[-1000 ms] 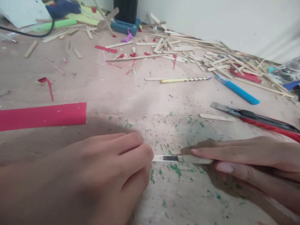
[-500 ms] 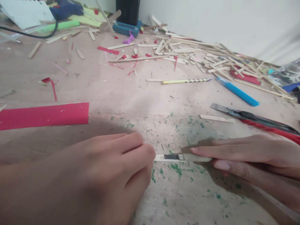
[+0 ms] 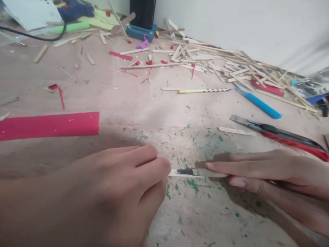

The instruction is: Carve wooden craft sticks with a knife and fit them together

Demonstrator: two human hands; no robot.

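My left hand (image 3: 120,185) is closed, its fingertips pinching the left end of a pale craft stick (image 3: 174,173) held low at the table. On that stick lies a small dark part with a shiny metal end (image 3: 185,172). From the right, my right hand (image 3: 275,178) holds a pale flat wooden piece (image 3: 215,173) between finger and thumb, its tip against the metal end or overlapping it; which one I cannot tell. A red-handled utility knife (image 3: 272,129) lies beyond the right hand, with a loose craft stick (image 3: 236,131) beside its blade.
Green flecks are scattered over the table (image 3: 164,109). A red strip (image 3: 51,125) lies at left. Farther back are a patterned pencil (image 3: 203,91), a blue tube-like piece (image 3: 262,104), a heap of sticks (image 3: 239,70) and a dark device in a blue stand (image 3: 140,31).
The right fingers and the wooden piece appear slightly farther left. The camera view has shifted a little. Both hands keep their hold.
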